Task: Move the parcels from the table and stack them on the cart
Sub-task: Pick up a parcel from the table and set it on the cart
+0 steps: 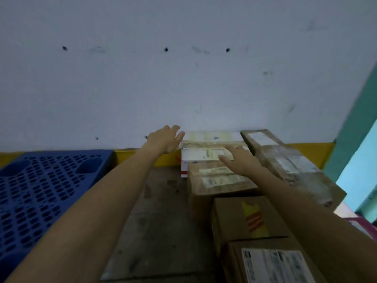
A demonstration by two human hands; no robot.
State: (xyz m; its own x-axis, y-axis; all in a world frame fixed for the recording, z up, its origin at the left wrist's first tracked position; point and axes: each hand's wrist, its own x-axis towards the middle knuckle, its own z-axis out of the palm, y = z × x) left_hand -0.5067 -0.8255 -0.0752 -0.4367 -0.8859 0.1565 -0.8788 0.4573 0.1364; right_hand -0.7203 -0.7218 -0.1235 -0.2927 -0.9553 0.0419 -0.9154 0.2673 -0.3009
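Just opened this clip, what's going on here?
A person reaches both hands toward a white parcel lying at the far end of a pile against the wall. The left hand is open beside the parcel's left edge and the right hand is open over its near side; neither grips it yet. Brown cardboard boxes and wrapped parcels lie around it. A blue plastic pallet sits to the left.

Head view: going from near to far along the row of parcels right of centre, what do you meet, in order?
Brown box with a white printed label → brown box with a yellow and red mark → brown box with pale labels → white parcel → wall.
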